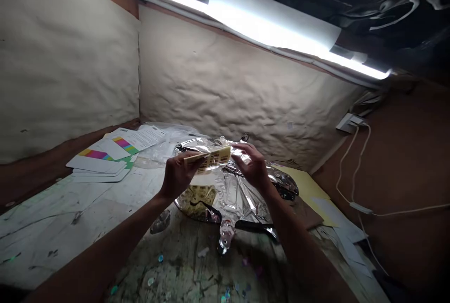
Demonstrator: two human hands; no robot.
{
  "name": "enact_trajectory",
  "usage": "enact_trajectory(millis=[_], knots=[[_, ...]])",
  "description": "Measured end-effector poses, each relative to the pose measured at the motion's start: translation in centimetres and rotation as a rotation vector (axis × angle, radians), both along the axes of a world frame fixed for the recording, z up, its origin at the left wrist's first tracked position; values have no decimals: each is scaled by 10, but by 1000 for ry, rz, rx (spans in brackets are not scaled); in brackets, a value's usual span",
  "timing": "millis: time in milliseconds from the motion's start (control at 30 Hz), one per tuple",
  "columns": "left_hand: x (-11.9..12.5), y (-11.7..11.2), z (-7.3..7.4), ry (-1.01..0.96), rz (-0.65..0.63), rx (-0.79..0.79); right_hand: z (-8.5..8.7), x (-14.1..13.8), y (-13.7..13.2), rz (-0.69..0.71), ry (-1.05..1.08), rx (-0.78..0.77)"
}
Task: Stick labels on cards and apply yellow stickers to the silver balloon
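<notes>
My left hand is closed on one end of a small pale-yellow printed card, held flat above the table. My right hand hovers at the card's other end with its fingers spread and curved, fingertips touching or just above the card's edge. Under both hands lies a crumpled pile of silver foil balloons with black trim, and a gold-patterned piece shows beneath the card.
A stack of white cards with coloured stripes lies at the back left beside clear plastic bags. Yellow and brown sheets sit at the right. White cables hang on the right wall. The stained worktable has confetti bits near the front.
</notes>
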State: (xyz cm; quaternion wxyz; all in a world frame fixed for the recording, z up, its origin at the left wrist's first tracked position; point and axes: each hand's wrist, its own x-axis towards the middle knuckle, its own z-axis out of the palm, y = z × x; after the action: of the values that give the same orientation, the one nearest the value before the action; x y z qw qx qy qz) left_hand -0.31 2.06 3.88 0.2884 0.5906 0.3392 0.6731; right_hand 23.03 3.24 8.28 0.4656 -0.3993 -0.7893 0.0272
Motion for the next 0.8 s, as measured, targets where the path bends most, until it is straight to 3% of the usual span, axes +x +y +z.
enact_trajectory(millis=[100,267,567,800], knots=[[3,-10,3,74,-31,47,15,-29,-22,110,-74,25],[7,-9,-1,13,-211,-72,2,-36,-27,64,6,-66],[9,-10,-6,-6,-155,-143,-10,-34,-27,-17,-143,155],[12,-10,-8,-67,-158,-210,-15,-36,-25,10,-113,167]])
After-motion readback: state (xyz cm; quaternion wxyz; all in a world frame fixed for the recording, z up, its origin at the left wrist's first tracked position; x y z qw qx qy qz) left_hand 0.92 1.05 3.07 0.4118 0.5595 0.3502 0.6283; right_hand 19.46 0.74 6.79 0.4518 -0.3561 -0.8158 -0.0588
